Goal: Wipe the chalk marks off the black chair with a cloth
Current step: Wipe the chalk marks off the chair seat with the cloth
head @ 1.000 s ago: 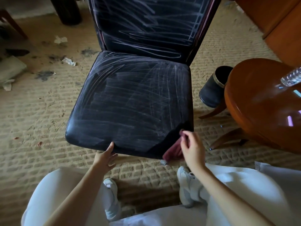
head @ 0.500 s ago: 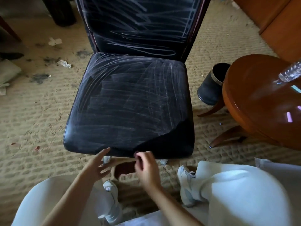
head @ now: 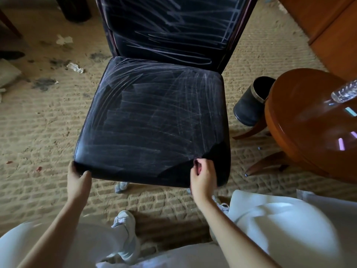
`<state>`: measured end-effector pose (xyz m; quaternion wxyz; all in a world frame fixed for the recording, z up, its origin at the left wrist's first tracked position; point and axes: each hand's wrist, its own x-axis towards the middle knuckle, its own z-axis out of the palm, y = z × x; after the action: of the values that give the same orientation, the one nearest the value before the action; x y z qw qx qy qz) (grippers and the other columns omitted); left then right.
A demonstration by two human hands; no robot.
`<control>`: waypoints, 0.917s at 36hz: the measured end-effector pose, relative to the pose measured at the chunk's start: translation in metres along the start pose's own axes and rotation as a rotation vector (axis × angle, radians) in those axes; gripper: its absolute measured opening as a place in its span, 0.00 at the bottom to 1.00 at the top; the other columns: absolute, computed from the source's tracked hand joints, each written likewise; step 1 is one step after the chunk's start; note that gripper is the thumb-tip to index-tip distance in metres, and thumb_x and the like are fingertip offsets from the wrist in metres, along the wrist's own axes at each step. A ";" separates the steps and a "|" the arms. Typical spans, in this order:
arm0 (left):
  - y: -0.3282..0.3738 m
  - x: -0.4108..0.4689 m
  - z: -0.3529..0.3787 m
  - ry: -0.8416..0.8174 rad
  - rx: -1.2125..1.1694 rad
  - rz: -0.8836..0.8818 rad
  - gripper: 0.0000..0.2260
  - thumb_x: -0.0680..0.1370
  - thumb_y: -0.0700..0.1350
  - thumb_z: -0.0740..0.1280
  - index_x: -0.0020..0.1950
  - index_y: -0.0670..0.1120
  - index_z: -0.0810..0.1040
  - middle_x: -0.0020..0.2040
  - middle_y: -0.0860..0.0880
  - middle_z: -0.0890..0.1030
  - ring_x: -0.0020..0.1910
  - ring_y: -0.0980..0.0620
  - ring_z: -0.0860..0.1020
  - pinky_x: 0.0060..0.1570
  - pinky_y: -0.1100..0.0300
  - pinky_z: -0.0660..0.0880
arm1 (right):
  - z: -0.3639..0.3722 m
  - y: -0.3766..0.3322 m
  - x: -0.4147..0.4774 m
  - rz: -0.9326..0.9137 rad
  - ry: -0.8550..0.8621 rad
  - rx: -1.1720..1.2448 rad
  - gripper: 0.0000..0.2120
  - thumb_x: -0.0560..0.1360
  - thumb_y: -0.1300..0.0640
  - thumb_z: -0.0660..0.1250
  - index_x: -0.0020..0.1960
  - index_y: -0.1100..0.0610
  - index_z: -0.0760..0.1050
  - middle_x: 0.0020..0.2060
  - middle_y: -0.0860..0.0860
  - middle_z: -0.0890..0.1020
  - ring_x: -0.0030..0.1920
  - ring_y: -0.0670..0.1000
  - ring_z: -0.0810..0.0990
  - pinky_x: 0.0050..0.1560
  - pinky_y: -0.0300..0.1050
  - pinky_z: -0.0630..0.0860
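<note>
The black chair [head: 154, 120] stands on the carpet [head: 38, 122] directly in front of the person, its seat turned toward them so that both hands reach the near edge without stretching. The left hand [head: 78, 177] holds the seat's front left corner, thumb on the front edge and fingers wrapped round the side; this looks like a bracing hold, meant to keep the chair from sliding or twisting while the other hand rubs. The right hand [head: 201, 176] sits at the front right of the seat with its grip narrow, fingers curled tight over a small dark reddish bit that is probably the cloth [head: 196, 163], though so little of it shows that I cannot be sure. It rests at the boundary where a clean, dark wedge at the near right corner meets the chalk marks [head: 146, 113], which suggests the wiping works outward from that corner. Pale scribbles cover most of the seat and the backrest [head: 170, 29], so most of the job is judged to remain. A round wooden tabletop [head: 309, 120] to the right carries a clear plastic bottle [head: 344, 91], and a dark bin [head: 251, 105] stands just beside it on the floor. No brand, label or writing is legible anywhere.
</note>
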<state>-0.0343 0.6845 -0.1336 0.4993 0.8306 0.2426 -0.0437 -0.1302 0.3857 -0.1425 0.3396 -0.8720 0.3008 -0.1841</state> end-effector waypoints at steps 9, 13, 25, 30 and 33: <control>-0.001 -0.015 -0.001 -0.052 0.028 -0.015 0.13 0.70 0.33 0.60 0.55 0.38 0.70 0.44 0.42 0.74 0.37 0.47 0.71 0.35 0.55 0.68 | 0.037 -0.044 -0.051 -0.160 -0.420 0.048 0.07 0.74 0.63 0.67 0.52 0.57 0.76 0.50 0.50 0.77 0.49 0.47 0.77 0.47 0.36 0.76; -0.001 -0.031 0.001 -0.039 0.087 0.026 0.13 0.67 0.40 0.60 0.51 0.41 0.69 0.41 0.45 0.73 0.38 0.46 0.71 0.37 0.54 0.67 | 0.013 -0.028 -0.043 -0.147 -0.257 0.142 0.08 0.71 0.67 0.67 0.47 0.58 0.76 0.45 0.46 0.74 0.44 0.44 0.74 0.44 0.29 0.69; -0.009 -0.040 0.005 -0.134 0.334 -0.011 0.25 0.74 0.33 0.56 0.71 0.45 0.68 0.60 0.36 0.70 0.58 0.36 0.70 0.60 0.43 0.67 | -0.026 0.022 0.041 0.252 0.036 0.040 0.05 0.76 0.64 0.66 0.51 0.58 0.77 0.49 0.55 0.78 0.46 0.55 0.79 0.43 0.46 0.73; -0.018 -0.044 0.007 -0.216 0.360 0.022 0.33 0.71 0.31 0.57 0.75 0.50 0.62 0.58 0.39 0.74 0.57 0.38 0.72 0.55 0.43 0.71 | 0.007 -0.011 0.011 0.224 0.000 0.042 0.07 0.73 0.66 0.67 0.48 0.57 0.75 0.45 0.48 0.75 0.45 0.52 0.79 0.44 0.45 0.75; -0.020 -0.045 0.010 -0.210 0.362 0.034 0.33 0.70 0.30 0.57 0.74 0.49 0.63 0.56 0.38 0.75 0.54 0.39 0.72 0.50 0.45 0.71 | 0.020 -0.024 -0.007 0.207 -0.041 0.021 0.06 0.73 0.64 0.68 0.47 0.56 0.74 0.45 0.47 0.76 0.45 0.50 0.78 0.42 0.42 0.75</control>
<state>-0.0809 0.6671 -0.1403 0.3649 0.9017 0.1635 -0.1645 -0.1150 0.4140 -0.1400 0.3722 -0.8361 0.3803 -0.1331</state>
